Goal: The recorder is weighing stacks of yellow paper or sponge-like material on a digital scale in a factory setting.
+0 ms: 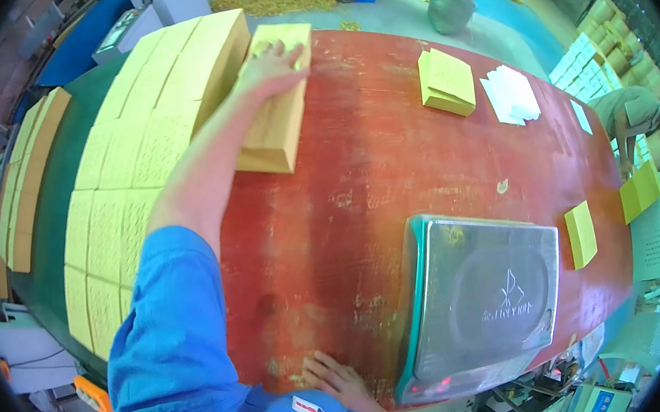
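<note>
My left hand [273,70] reaches far forward and lies on top of a long yellow block [269,136], which looks like stacked paper. Its fingers are stretched out and spread. Just left of that block stand several rows of similar yellow paper stacks [102,152], packed close together. My right hand [337,378] rests low at the table's near edge, fingers spread on the red tabletop [312,263] and holding nothing. Part of its forearm is hidden by my blue sleeve [170,317].
A metal-topped bench scale [496,285] with teal sides sits near right. Beyond it are a small yellow stack [447,82], white papers [512,95] and another yellow stack [581,235]. More yellow stacks [32,179] stand far left. A person [635,117] bends at the far right.
</note>
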The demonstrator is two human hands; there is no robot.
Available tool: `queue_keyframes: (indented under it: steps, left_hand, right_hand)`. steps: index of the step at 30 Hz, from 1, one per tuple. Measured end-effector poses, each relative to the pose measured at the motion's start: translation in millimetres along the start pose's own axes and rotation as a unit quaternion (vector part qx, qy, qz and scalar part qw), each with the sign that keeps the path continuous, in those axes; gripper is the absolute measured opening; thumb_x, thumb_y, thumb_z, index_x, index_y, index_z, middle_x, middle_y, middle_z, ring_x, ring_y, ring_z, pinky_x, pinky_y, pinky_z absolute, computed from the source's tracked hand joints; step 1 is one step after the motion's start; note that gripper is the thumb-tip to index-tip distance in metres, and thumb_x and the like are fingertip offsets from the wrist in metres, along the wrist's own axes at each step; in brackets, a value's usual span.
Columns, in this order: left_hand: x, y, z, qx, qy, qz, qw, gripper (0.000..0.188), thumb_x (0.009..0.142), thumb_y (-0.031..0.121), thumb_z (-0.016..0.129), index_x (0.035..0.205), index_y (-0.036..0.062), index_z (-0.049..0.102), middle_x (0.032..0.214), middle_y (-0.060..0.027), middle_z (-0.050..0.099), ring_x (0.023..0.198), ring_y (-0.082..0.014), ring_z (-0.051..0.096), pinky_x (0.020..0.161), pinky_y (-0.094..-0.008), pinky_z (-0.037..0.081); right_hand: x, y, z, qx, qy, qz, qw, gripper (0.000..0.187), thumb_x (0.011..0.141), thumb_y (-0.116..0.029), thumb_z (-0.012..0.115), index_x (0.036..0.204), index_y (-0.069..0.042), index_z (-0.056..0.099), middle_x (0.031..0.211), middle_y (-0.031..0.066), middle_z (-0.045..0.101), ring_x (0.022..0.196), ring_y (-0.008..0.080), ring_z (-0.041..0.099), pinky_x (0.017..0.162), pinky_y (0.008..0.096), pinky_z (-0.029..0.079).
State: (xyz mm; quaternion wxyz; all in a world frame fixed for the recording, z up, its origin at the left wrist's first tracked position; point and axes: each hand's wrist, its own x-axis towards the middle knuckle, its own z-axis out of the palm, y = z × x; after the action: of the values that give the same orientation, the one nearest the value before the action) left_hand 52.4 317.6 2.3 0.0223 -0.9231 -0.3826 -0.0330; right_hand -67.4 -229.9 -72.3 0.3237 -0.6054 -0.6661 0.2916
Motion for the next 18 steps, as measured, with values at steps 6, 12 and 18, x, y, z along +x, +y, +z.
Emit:
queue_keyframes:
  steps: [6,12,18]
  left_hand:
    - [-163.3,88.9,-29.4,-0.012,0.007,-0.008,1.0,0.07,0.09,0.059,0.042,0.15,0.024,0.032,0.155,-0.0203,0.025,0.144,-0.036,0.022,0.116,-0.0493,0.021]
    - [-315.2,153.3,-45.0,-0.002,0.025,-0.016,1.0,0.075,0.088,0.064,0.045,0.15,0.0244,0.031,0.153,-0.0226,0.027,0.144,-0.0368,0.021,0.117,-0.0492,0.015]
    - [-445.0,203.5,-104.1,-0.06,0.177,-0.089,0.978,0.092,0.078,0.069,0.058,0.149,0.0164,0.034,0.153,-0.0258,0.025,0.142,-0.0444,0.021,0.114,-0.0543,0.018]
  right_hand:
    - [-6.0,3.4,3.9,-0.019,0.072,-0.058,0.996,0.043,0.076,-0.003,0.059,0.119,-0.003,0.057,0.135,0.0158,0.051,0.13,0.0358,0.044,0.096,0.0478,0.043]
    - [-47.4,-12.4,-17.2,0.222,-0.013,-0.068,0.973,0.027,0.083,-0.004,0.061,0.109,-0.002,0.061,0.108,0.0136,0.066,0.107,0.0295,0.062,0.089,0.0377,0.05]
    - [-135.3,34.4,-7.5,0.561,-0.268,0.179,0.762,0.035,0.088,-0.013,0.062,0.121,-0.002,0.058,0.118,0.0077,0.063,0.105,0.0173,0.06,0.089,0.0322,0.047]
